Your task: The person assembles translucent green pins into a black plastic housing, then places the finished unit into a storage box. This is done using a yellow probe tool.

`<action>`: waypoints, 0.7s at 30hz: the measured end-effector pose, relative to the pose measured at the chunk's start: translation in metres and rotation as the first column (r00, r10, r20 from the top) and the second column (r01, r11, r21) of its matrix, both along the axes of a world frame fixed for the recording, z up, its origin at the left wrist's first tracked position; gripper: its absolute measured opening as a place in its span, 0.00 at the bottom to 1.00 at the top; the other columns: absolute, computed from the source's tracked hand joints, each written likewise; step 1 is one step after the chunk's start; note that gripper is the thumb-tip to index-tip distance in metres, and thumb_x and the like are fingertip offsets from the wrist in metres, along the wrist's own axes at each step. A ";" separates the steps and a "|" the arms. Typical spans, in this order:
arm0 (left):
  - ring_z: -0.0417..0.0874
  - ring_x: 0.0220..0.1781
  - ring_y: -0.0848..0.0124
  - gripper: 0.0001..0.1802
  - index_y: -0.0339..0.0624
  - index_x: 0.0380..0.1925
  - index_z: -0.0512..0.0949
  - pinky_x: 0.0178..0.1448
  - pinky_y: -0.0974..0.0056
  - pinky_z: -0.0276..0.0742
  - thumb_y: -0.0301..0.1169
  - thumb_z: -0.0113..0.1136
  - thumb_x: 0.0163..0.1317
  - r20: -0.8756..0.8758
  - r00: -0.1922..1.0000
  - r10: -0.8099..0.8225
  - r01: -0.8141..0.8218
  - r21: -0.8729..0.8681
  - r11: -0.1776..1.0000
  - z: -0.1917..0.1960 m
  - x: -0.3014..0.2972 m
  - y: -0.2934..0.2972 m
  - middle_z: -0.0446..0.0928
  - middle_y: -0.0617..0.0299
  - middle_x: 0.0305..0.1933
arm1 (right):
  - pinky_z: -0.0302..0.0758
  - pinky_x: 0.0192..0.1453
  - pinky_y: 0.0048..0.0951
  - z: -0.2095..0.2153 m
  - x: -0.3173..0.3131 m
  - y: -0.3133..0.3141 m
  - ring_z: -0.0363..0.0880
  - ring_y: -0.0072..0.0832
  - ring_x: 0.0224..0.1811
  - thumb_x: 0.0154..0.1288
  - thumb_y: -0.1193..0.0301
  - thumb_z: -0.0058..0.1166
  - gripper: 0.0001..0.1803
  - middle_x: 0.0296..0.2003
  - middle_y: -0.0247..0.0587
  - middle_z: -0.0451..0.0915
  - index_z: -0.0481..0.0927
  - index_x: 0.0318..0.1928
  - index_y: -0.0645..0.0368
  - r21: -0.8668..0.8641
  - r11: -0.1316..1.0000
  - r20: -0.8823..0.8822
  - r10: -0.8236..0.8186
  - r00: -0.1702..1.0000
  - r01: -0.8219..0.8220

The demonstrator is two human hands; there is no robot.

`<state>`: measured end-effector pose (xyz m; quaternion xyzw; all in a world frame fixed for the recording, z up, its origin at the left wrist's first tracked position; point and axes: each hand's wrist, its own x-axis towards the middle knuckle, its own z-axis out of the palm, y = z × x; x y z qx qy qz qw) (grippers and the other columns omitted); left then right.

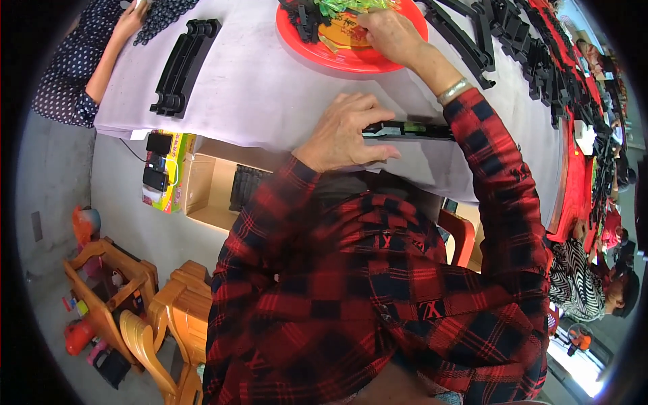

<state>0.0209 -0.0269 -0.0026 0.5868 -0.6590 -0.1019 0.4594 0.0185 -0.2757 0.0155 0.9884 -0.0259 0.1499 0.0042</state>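
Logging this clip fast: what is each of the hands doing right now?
Left hand: fingers spread, resting on the black strip part on the table, holding it down.
Right hand: fingers curled among small parts in the red tray; grip cannot be told.

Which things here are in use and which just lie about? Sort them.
In use: left hand pressing the black strip part; right hand reaching into the red tray of small pieces.

Lying about: black part stack, cardboard box, wooden chairs.

Your sleeve (487, 145) shows red-black checks, the tray (351, 59) glows red, the strip (405, 129) is black on a grey table (256, 81).
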 end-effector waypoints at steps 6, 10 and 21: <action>0.79 0.46 0.59 0.32 0.40 0.49 0.84 0.55 0.56 0.69 0.48 0.81 0.48 0.014 1.000 -0.010 0.011 -0.043 0.999 -0.001 0.001 -0.005 0.78 0.59 0.41 | 0.84 0.45 0.47 -0.002 0.024 -0.010 0.88 0.49 0.39 0.59 0.71 0.56 0.09 0.31 0.55 0.86 0.88 0.34 0.61 -0.105 0.979 -0.147 -0.190 0.971 0.175; 0.79 0.44 0.60 0.32 0.39 0.45 0.85 0.56 0.56 0.69 0.52 0.79 0.49 -0.021 1.000 0.018 -0.019 -0.038 0.999 -0.006 0.002 0.002 0.77 0.61 0.38 | 0.85 0.48 0.46 0.036 0.017 0.027 0.89 0.48 0.41 0.59 0.67 0.59 0.10 0.34 0.56 0.87 0.88 0.32 0.61 -0.040 0.963 -0.195 -0.268 0.943 0.266; 0.79 0.43 0.61 0.31 0.40 0.45 0.85 0.55 0.57 0.69 0.52 0.79 0.49 -0.057 0.998 0.003 -0.004 -0.023 1.000 -0.001 0.000 -0.004 0.78 0.61 0.39 | 0.80 0.43 0.50 0.022 -0.008 -0.007 0.85 0.54 0.37 0.59 0.72 0.61 0.07 0.29 0.56 0.84 0.81 0.36 0.63 0.107 0.986 -0.059 -0.122 0.991 0.128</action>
